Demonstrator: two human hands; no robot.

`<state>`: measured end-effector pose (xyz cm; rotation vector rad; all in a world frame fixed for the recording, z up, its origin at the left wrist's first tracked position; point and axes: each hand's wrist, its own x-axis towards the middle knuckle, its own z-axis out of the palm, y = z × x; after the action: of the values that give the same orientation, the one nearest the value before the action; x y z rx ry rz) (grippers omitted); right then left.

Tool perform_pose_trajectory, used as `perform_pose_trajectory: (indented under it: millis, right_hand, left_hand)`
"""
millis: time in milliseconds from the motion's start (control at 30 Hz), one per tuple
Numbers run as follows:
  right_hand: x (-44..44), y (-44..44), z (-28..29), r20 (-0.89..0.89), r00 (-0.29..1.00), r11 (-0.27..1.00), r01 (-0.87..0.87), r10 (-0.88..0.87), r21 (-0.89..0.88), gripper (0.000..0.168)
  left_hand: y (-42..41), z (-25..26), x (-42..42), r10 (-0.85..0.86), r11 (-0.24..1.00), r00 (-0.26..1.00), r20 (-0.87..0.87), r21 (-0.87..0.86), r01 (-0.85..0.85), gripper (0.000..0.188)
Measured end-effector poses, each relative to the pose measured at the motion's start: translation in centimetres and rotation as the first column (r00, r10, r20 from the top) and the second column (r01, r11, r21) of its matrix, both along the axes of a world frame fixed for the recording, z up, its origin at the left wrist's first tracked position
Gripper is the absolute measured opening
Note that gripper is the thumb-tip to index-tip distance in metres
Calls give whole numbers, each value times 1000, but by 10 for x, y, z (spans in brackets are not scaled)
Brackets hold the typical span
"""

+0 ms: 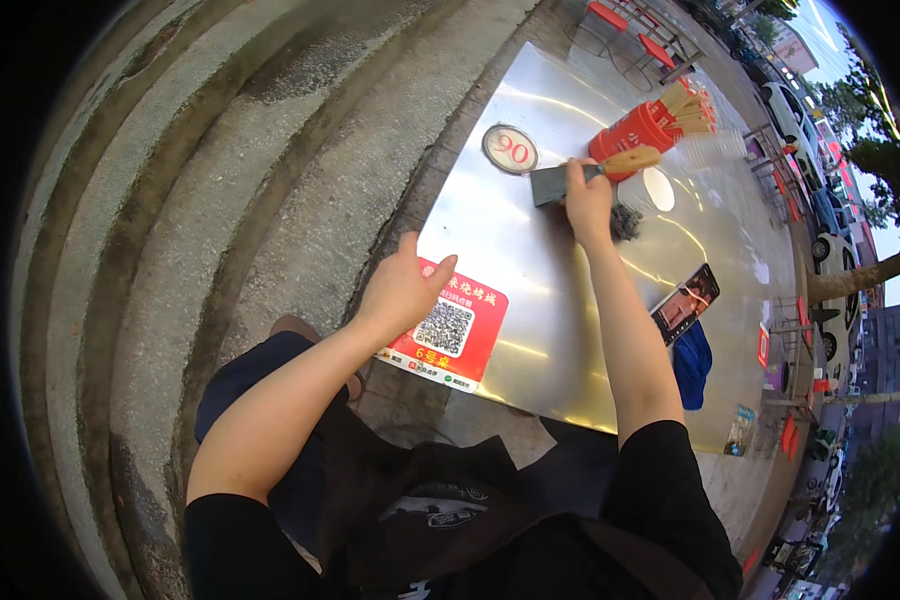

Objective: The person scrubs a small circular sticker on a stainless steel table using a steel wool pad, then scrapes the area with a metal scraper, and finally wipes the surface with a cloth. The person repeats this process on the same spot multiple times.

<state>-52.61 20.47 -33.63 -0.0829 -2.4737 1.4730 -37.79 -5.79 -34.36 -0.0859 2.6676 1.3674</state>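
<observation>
My right hand [589, 204] grips a scraper with a wide flat blade [550, 186] and a wooden handle [631, 159]. The blade lies over the shiny metal tabletop [517, 225], just beside a round white sticker [510, 148] bearing red digits. At the table's left edge is my left hand [406, 289], its thumb and fingers apart with nothing held. It partly covers a red sign with a printed code [487, 319] at the table's near corner. Behind my right wrist sits a dark wire scouring pad [626, 223], partly hidden, near a white cup or roll [649, 189].
A red container [630, 131] of wooden chopsticks stands at the far side, beside stacked clear cups [712, 150]. A phone [686, 304] leans by a blue cloth [692, 367] right of my forearm. Concrete steps [217, 195] rise on the left; red stools [654, 49] stand beyond.
</observation>
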Motion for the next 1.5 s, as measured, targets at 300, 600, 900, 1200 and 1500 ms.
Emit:
perform_pose_trajectory:
  millis: [300, 600, 900, 1200, 1500]
  right_hand:
    - [7, -11, 8, 10, 999, 996, -31, 31, 88, 29]
    - [-3, 13, 1, -56, 998, 996, 35, -31, 76, 27]
    - [-7, 12, 9, -25, 999, 999, 31, -30, 32, 27]
    - [3, -9, -3, -18, 999, 994, 24, -26, -105, 26]
    - [3, -1, -6, 17, 999, 976, 38, -35, -213, 25]
  left_hand:
    - [0, 3, -1, 5, 1000, 1000, 3, -8, -5, 56]
    - [1, 2, 0, -14, 1000, 1000, 8, 0, 14, 59]
    - [2, 2, 0, -17, 1000, 999, 28, -6, 17, 61]
    - [3, 3, 0, -2, 1000, 999, 41, -22, 3, 61]
    - [1, 1, 0, -2, 1000, 999, 47, 7, 1, 58]
